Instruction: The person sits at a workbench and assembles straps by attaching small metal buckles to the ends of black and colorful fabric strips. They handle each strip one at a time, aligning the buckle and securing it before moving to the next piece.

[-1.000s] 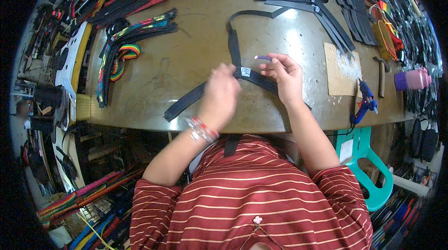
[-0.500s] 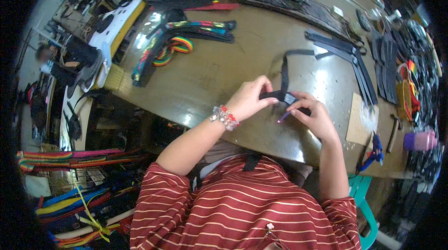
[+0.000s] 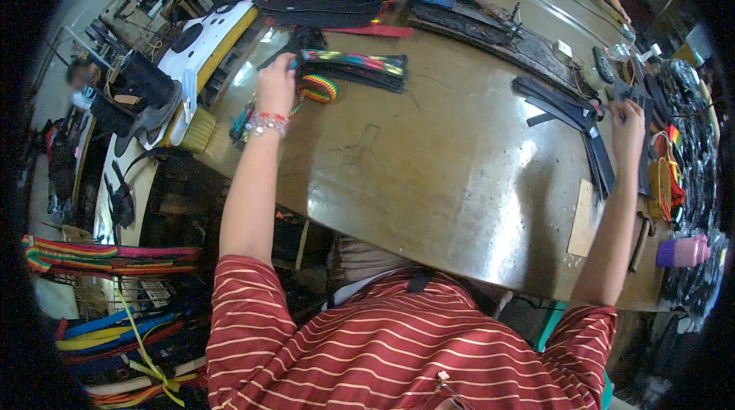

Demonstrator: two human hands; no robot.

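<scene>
The person (image 3: 406, 310) has one left hand (image 3: 277, 82) and one right hand (image 3: 628, 127), two in all, one striped shirt (image 3: 383, 356) and one flower charm (image 3: 443, 375). The counter (image 3: 413, 180) has one hammer (image 3: 638, 245) and one piece of cardboard (image 3: 582, 218). There is one pink-and-purple bottle (image 3: 684, 251).

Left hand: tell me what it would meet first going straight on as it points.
The left hand would probably meet the multicoloured strap bundle first: it shows at the bundle's edge, though its height above the table is unclear. Beyond lie black straps.
</scene>
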